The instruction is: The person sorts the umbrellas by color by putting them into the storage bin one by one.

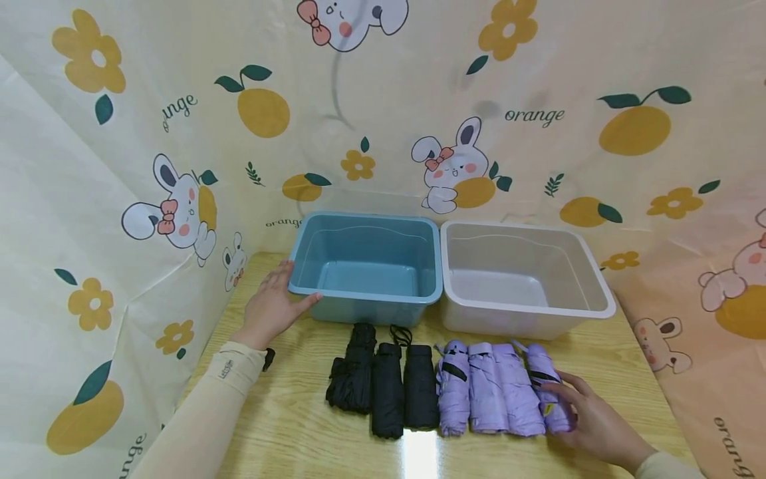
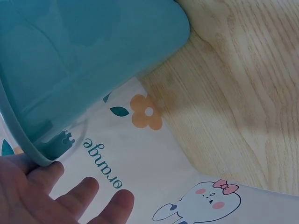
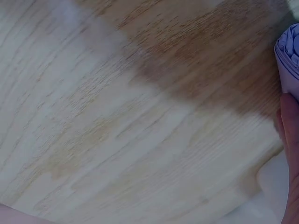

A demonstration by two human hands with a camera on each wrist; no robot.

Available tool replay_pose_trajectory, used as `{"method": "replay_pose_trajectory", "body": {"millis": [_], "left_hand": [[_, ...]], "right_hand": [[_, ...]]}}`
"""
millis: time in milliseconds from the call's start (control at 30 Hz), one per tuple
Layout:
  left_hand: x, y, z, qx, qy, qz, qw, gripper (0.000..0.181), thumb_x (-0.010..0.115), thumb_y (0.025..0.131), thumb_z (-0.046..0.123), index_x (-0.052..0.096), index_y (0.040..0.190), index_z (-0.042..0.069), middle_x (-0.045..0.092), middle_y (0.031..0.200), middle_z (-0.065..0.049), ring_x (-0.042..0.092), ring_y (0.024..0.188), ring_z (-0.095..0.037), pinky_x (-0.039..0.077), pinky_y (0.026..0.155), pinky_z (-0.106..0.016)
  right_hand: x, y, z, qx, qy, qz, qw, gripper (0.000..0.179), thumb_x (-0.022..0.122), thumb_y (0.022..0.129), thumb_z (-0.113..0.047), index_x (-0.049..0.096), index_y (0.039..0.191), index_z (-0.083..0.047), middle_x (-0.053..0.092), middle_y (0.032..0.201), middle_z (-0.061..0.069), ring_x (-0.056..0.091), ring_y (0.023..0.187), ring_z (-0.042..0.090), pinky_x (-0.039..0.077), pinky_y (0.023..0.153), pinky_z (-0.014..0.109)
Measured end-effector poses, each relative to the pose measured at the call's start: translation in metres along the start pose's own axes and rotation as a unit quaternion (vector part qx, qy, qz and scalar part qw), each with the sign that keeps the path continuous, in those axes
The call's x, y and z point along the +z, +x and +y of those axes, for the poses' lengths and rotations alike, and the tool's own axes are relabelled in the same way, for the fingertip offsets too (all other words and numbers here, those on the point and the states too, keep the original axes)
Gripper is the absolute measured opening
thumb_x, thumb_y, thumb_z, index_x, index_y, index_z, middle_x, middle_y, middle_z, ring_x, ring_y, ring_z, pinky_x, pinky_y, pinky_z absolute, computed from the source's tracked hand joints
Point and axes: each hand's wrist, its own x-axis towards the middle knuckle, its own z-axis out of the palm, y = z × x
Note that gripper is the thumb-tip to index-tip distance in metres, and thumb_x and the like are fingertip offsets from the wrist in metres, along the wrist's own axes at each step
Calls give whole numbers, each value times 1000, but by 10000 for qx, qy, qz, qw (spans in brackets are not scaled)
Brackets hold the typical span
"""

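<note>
Blue bin [image 1: 371, 311], white bin [image 1: 509, 323] show their floors. Left hand [image 1: 272, 309], splayed, touches blue rim [image 1: 366, 298]; right hand [image 1: 589, 419] apparently grips rightmost purple umbrella [image 1: 546, 397].

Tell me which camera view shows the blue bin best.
The head view: the blue bin shows nearly its whole rim and inside. Left wrist shows only part of it, closer; right wrist shows none.

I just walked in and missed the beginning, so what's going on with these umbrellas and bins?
A person's left hand rests at the near left corner of the blue bin, while the right hand holds the rightmost purple umbrella. Three black umbrellas and three other purple umbrellas lie beside it in a row on the table, in front of the blue bin and the off-white bin.
</note>
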Motion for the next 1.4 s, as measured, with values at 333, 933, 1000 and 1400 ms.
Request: {"method": "replay_pose_trajectory", "body": {"millis": [333, 933, 1000, 1400], "left_hand": [[-1, 0, 0, -11, 9, -50, 10000, 108, 54, 88, 74, 19, 159, 1, 18, 163, -20, 22, 145, -44, 29, 110, -59], [1, 1, -2, 10, -13, -39, 10000, 108, 53, 88, 75, 17, 159, 3, 16, 163, -18, 21, 145, -44, 29, 109, -60], [1, 1, -2, 17, -15, -40, 10000, 108, 53, 88, 75, 17, 159, 3, 16, 164, -18, 20, 145, -44, 30, 108, -61], [1, 1, -2, 27, 36, -81, 10000, 107, 53, 89, 74, 15, 159, 2, 15, 164, -19, 20, 146, -44, 31, 108, -60]], "right_hand": [[-1, -3, -1, -99, -136, 60, 9998, 83, 99, 47, -23, 67, 123, -14, 51, 132, 20, 63, 95, 27, 55, 71, 36], [3, -9, 0, 51, -190, 181, 9996, 83, 99, 48, -23, 66, 124, -16, 49, 133, 16, 61, 91, 21, 53, 67, 32], [0, -9, -1, 88, -181, 161, 9997, 83, 99, 48, -24, 66, 124, -16, 49, 133, 16, 60, 90, 21, 53, 66, 31], [-44, -15, -19, 199, 478, -18, 9987, 81, 97, 54, -11, 63, 127, -13, 43, 134, 18, 55, 90, 3, 53, 58, 22]]}}
